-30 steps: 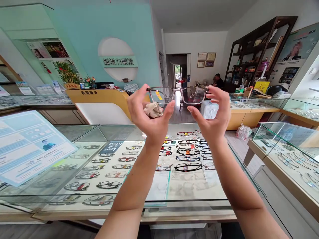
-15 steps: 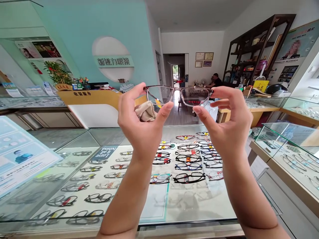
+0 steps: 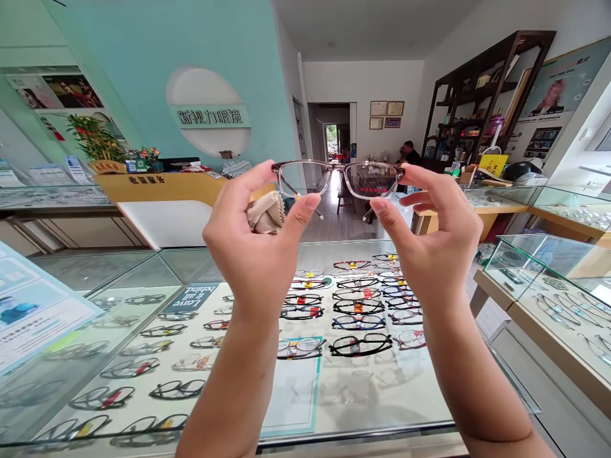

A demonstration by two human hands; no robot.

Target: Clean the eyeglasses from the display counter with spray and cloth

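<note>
A pair of eyeglasses (image 3: 337,167) with a thin, dark-topped clear frame is held up level at chest-to-eye height. My left hand (image 3: 255,254) pinches the frame's left end. A beige, zigzag-edged lens cloth (image 3: 265,214) is tucked in that same hand, partly hidden by the palm and thumb. At the other end, my right hand (image 3: 432,238) grips the hinge area between thumb and fingers. Both lenses face away from me, with red lettering on the right one. The temple tips show below the lenses, near my thumbs.
Beneath my arms is a glass display case (image 3: 353,407) with rows of eyeglasses inside. A tilted printed sign (image 3: 38,312) stands at its left. More glass cases (image 3: 548,267) are on the right. A yellow-and-white counter (image 3: 167,197) stands behind; a person (image 3: 409,152) sits farther back.
My left hand has shifted slightly left, and the eyeglasses have turned a little, so the left temple tip now shows below the lens. The background has slid slightly left.
</note>
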